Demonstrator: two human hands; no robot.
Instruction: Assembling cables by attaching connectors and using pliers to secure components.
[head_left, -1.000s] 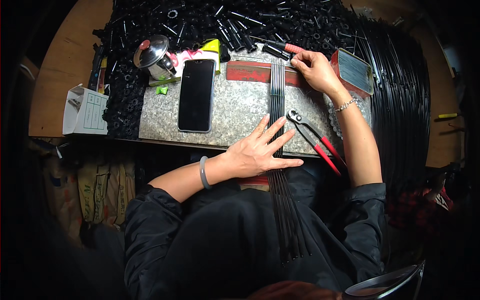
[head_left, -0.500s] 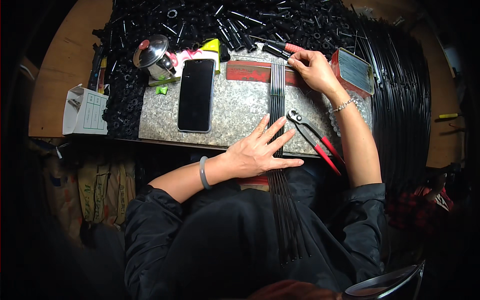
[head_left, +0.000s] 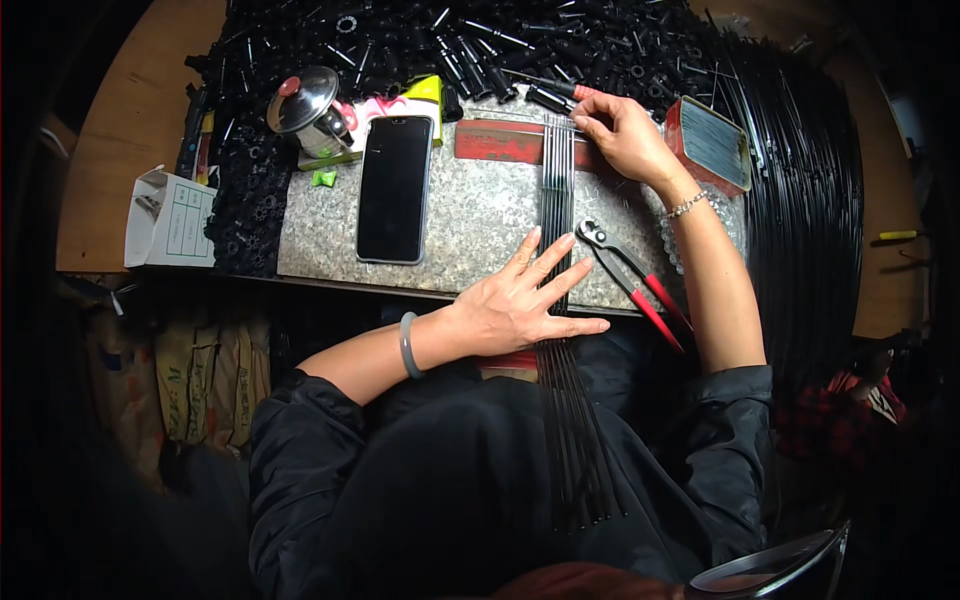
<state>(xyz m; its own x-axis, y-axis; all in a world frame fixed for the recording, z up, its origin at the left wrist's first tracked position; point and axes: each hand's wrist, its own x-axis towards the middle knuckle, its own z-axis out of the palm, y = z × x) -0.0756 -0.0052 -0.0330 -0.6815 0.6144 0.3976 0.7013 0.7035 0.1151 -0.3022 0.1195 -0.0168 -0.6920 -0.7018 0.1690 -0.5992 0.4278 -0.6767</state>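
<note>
A bundle of long thin black rods point(head_left: 556, 190) lies lengthwise across a speckled stone slab point(head_left: 470, 215) and hangs over its near edge onto my lap. My left hand point(head_left: 520, 300) lies flat with spread fingers on the rods at the slab's near edge. My right hand point(head_left: 625, 135) rests at the rods' far ends, fingers curled around a small black and red tool point(head_left: 560, 95) by a flat red bar point(head_left: 505, 142). Red-handled pincers point(head_left: 630, 278) lie on the slab between my hands.
A black phone point(head_left: 393, 188) lies face up on the slab's left. A metal pot lid point(head_left: 305, 100), a heap of small black parts point(head_left: 480, 40) and a red tin point(head_left: 712, 145) sit at the back. Black rod bundles point(head_left: 810, 200) curve along the right. A paper box point(head_left: 172, 218) stands left.
</note>
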